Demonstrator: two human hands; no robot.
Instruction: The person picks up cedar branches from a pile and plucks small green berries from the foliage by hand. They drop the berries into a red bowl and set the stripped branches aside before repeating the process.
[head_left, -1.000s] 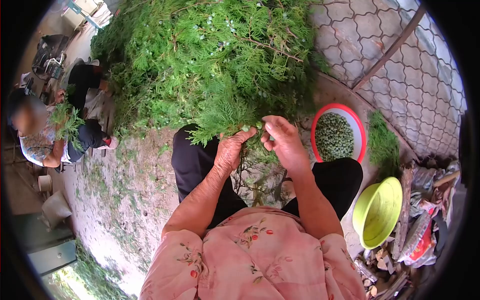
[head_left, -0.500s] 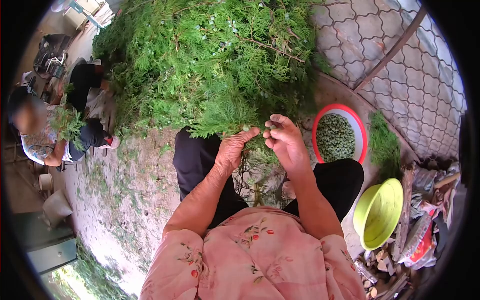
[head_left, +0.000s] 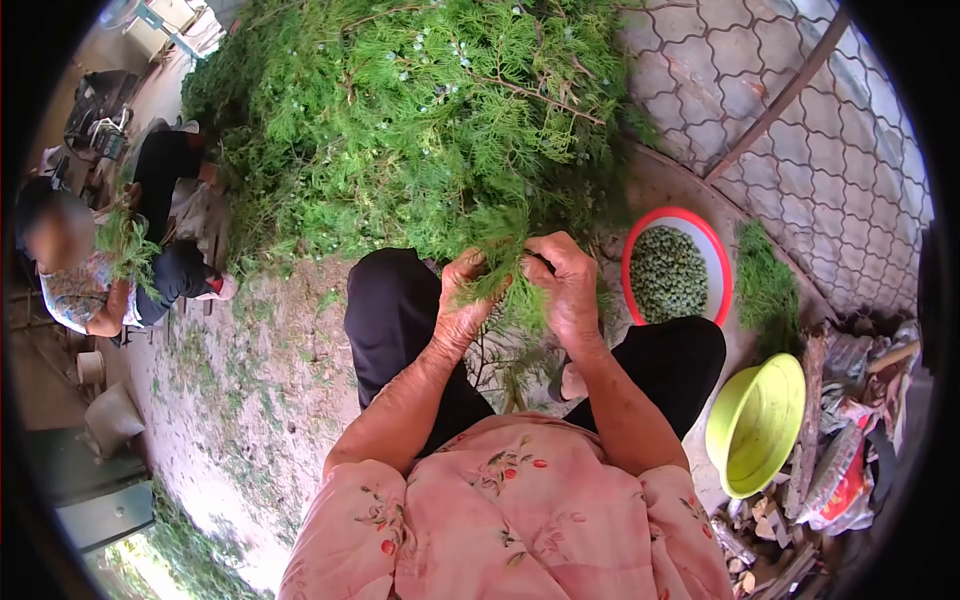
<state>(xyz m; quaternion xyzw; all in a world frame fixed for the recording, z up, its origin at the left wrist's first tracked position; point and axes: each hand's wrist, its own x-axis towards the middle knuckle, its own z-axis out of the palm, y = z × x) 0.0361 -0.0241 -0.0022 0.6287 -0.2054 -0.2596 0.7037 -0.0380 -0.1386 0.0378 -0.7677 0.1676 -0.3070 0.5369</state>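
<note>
Between my knees, my left hand point(head_left: 463, 305) is closed around a leafy evergreen sprig point(head_left: 497, 240), its flat green fronds spilling over the fingers. My right hand point(head_left: 566, 285) pinches at the same sprig from the other side, fingers bent and partly hidden by the foliage. Just beyond both hands rises a large heap of cut evergreen branches point(head_left: 400, 150), dotted with pale bluish-green cones. Right of my right hand stands a red-rimmed white basin point(head_left: 718, 270) holding many small green cones point(head_left: 668, 275).
A yellow-green basin point(head_left: 755, 430) leans by my right knee, near chopped wood point(head_left: 770, 525) and plastic bags point(head_left: 835, 490). Loose green sprigs point(head_left: 765, 285) lie beside the red-rimmed basin. Another person point(head_left: 90, 260) sits at the left, holding foliage. Leaf scraps litter the ground point(head_left: 240, 390).
The sprig has turned from pointing left to standing upright between my hands. My right hand has rotated, back now upward, and closed in on the foliage.
</note>
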